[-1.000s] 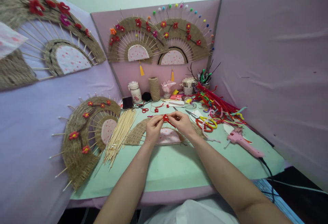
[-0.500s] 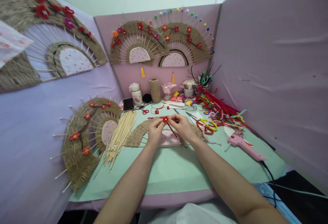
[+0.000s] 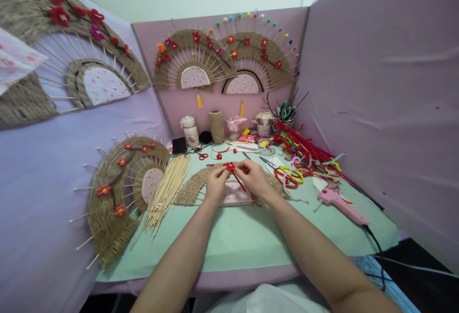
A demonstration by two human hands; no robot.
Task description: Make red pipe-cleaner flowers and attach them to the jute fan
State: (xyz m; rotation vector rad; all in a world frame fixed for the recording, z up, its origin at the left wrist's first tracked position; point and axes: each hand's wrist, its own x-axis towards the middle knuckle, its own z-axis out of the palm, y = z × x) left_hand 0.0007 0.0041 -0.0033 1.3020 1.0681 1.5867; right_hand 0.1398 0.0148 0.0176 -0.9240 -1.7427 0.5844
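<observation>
You hold the flower (image 3: 230, 166) between both hands, above the half-woven fan (image 3: 191, 188) that lies on the worktop (image 3: 229, 241), about midway between its left and right edges and nearer the far edge than the near one. Your left hand (image 3: 216, 182) pinches the flower from its left side with thumb and forefinger closed tight. Your right hand (image 3: 255, 178) pinches it from the right, fingertips closed just as narrowly. The two grips almost touch, with the flower head between them.

The relation that matters is the stem (image 3: 239, 181). It runs from the flower head down and to the right, slanting toward you, and passes under your right thumb. Its free end points at the near right corner of the worktop. The long axis therefore lies on the right hand's side, and that hand is nearer the loose end, while the left hand has only the head.

The skewers (image 3: 168, 186) lie just left of the fan, and the scissors (image 3: 287, 174) and glue gun (image 3: 340, 203) lie toward the right edge. Neither hand touches any of them.

Compared with half a second ago, your hands and the flower have barely shifted. Compared with a second ago, more of the stem shows below your right thumb, and the view has tipped slightly.
</observation>
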